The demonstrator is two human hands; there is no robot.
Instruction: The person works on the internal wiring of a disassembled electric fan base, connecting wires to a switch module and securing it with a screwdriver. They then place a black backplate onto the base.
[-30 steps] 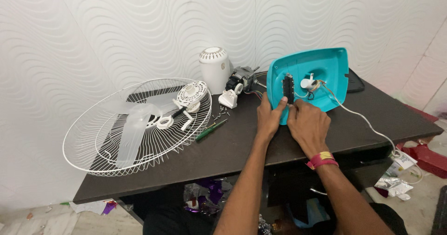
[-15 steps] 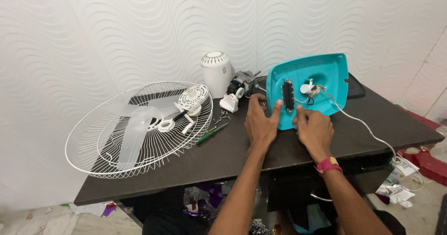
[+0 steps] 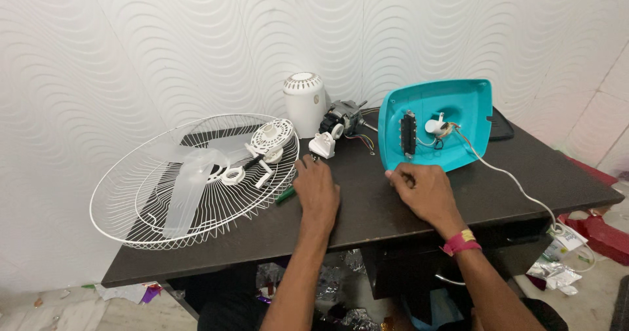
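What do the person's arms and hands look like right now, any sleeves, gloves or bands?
Both forearms are bare, with no sleeves in view, and both hands are ungloved. The right hand has a band at the wrist, red or pink with a yellow patch. The left hand shows no band or watch. No rings can be made out.

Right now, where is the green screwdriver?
In the head view, the green screwdriver lies on the dark table, just left of the left hand, beside the white fan grille.
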